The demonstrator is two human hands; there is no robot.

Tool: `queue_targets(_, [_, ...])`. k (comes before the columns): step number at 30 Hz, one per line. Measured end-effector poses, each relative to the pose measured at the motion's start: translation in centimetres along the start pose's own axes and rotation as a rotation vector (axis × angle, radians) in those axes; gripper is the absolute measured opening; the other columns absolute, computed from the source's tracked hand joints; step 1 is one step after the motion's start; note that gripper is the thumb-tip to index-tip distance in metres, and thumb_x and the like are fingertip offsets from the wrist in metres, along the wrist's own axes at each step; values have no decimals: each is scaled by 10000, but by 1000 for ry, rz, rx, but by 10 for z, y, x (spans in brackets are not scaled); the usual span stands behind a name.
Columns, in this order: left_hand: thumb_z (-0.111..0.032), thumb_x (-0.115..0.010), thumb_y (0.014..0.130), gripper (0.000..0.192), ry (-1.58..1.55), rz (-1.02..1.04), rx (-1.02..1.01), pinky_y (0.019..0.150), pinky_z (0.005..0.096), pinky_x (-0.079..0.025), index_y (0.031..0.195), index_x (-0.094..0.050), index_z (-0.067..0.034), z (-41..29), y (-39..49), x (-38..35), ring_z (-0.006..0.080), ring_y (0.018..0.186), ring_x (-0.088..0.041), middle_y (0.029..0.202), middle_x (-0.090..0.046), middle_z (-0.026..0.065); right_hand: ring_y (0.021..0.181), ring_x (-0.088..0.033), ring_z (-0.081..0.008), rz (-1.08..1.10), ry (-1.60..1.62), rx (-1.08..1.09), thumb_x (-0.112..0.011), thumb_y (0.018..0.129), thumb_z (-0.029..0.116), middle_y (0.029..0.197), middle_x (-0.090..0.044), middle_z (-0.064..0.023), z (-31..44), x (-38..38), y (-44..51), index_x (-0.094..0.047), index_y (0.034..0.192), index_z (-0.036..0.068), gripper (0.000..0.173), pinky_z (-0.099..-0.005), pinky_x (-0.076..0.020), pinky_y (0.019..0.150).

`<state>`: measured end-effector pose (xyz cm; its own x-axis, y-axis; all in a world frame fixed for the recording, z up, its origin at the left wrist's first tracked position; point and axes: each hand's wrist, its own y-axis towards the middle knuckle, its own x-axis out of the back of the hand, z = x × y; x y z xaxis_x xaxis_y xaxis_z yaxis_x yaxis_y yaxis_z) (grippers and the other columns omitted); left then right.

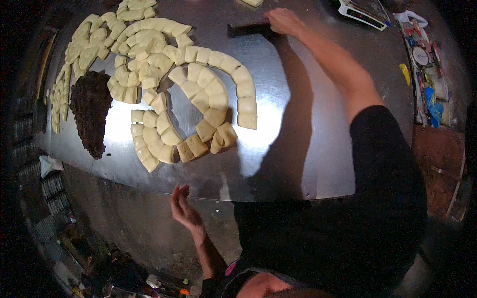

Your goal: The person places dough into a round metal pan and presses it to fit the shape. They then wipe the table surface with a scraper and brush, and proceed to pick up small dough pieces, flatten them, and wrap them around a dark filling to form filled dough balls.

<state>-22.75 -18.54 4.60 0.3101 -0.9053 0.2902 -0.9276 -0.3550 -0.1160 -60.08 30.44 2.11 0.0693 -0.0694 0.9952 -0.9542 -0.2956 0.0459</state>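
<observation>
My right hand (285, 23) is at the far side of the metal table (328, 156), its fingers closed around a dark flat tool (248, 30) that looks like a dough scraper. Some blur hides its exact shape. Below the table's near edge, my left hand (185, 208) hangs in the air with fingers loosely apart and nothing in it. Nearest to it on the tabletop are curved rows of cut pale dough pieces (208, 85), many touching one another. A tapering mound of dark brown paste (91, 111) lies to their left.
Flattened pale dough pieces (84, 44) cover the far left. A kitchen scale (365, 16) stands at the far right, near a yellow object (405, 74) and a tray of small items (421, 56). Another bit of dough (253, 2) shows at the top edge.
</observation>
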Motion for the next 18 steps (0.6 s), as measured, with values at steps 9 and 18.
queue_targets(9, [-168, -427, 976, 301, -148, 115, 124, 683, 283, -494, 1168, -567, 16, -8, -18, -54, 156, 777, -605, 954, -664, 131, 818, -639, -349, 297, 116, -385, -554, 782, 136, 888, -659, -158, 82, 54, -369, -653, 941, 77, 196, -466, -519, 679])
queue_targets(18, [-239, -431, 986, 333, -8, 240, -73, 522, 224, -369, 1182, -558, -2, -50, -13, -107, 76, 567, -452, 852, -661, 91, 964, -612, -338, 614, 314, -818, -562, 818, 152, 1028, -640, -174, -9, 71, -467, -633, 1064, 70, 269, -454, -485, 832])
